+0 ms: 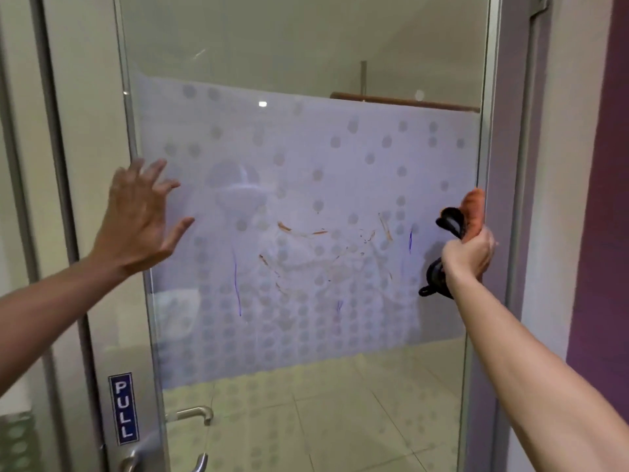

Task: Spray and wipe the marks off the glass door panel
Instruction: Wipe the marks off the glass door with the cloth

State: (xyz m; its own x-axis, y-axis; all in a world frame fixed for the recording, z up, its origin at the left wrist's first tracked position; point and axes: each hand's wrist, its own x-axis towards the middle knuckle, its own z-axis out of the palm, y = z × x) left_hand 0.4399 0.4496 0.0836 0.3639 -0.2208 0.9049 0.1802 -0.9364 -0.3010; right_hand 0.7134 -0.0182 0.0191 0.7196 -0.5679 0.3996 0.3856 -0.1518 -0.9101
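The glass door panel (306, 158) fills the view, with a frosted dotted band across its middle. Brown smears (326, 257) and thin blue pen lines (237, 287) mark the band's lower centre. My left hand (139, 219) is raised at the panel's left edge with its fingers spread and nothing in it; whether it touches the glass I cannot tell. My right hand (471, 253) is closed around a black and orange wiping tool (456, 223), held up near the panel's right edge. No spray bottle is in view.
A blue PULL sign (124, 408) sits on the left frame above a metal door handle (190, 415). A grey door frame (510, 199) and a purple wall (602, 233) stand at the right. Pale floor tiles show through the lower glass.
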